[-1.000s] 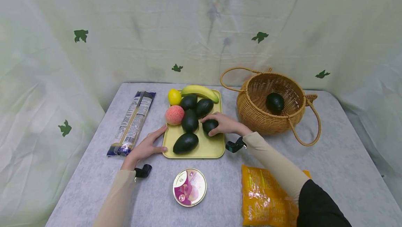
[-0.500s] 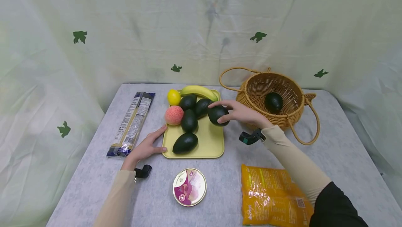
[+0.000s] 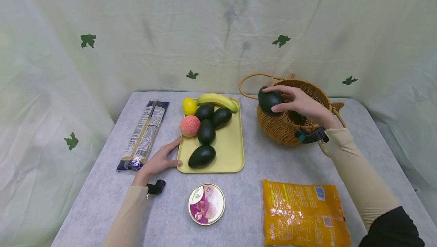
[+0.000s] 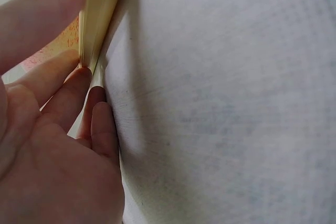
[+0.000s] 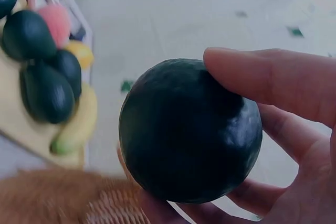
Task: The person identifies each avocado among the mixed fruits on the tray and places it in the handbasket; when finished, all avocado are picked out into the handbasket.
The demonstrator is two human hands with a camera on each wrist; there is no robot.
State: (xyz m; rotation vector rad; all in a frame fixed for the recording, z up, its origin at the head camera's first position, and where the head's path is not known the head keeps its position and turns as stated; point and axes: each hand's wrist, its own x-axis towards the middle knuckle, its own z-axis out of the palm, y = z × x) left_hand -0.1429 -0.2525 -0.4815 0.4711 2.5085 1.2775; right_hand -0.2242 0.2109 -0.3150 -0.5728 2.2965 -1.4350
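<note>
My right hand [image 3: 302, 104] grips a dark green avocado [image 3: 271, 102] between thumb and fingers, over the near left rim of the wicker basket [image 3: 278, 131]. In the right wrist view this avocado [image 5: 184, 135] fills the middle. Another avocado [image 3: 296, 117] lies inside the basket, partly hidden by the hand. My left hand [image 3: 160, 163] rests at the left edge of the yellow tray [image 3: 230, 159], thumb and fingers spread. Its fingertips touch the tray wall [image 4: 100, 19] in the left wrist view. Several avocados [image 3: 206, 132], a peach [image 3: 189, 126], a lemon [image 3: 189, 106] and a banana [image 3: 217, 99] lie on the tray.
Left of the tray lies a long blue and gold packet [image 3: 143, 135]. A round tin [image 3: 206, 204] with a pink and white lid stands in front of the tray. An orange bag [image 3: 304, 213] lies at the front right. Behind the table hangs a pale curtain [image 3: 205, 30].
My right hand has lifted an avocado off the tray's right side and carried it right and back to the basket. My left hand has stayed at the tray's edge.
</note>
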